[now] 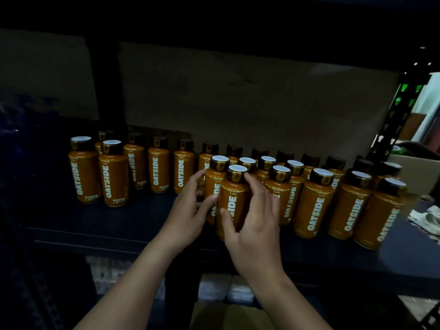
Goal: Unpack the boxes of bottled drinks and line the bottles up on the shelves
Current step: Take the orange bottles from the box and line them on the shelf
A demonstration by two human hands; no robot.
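Note:
Several orange Oatside bottles with dark caps stand in rows on a dark shelf (114,225). My right hand (252,215) grips the front bottle (232,201) near the middle, thumb across its label and fingers round its right side. My left hand (190,208) holds the bottle just behind it (214,184), thumb touching the front bottle's left side. Both bottles stand upright on the shelf. More bottles (314,201) line up to the right, and others (113,173) stand apart at the left.
Brown cardboard (238,96) lines the back of the shelf. An open box (419,170) and crumpled wrapping (426,217) sit at the far right by a black upright. A cardboard box (228,315) lies below my arms. The upper shelf overhangs, dark.

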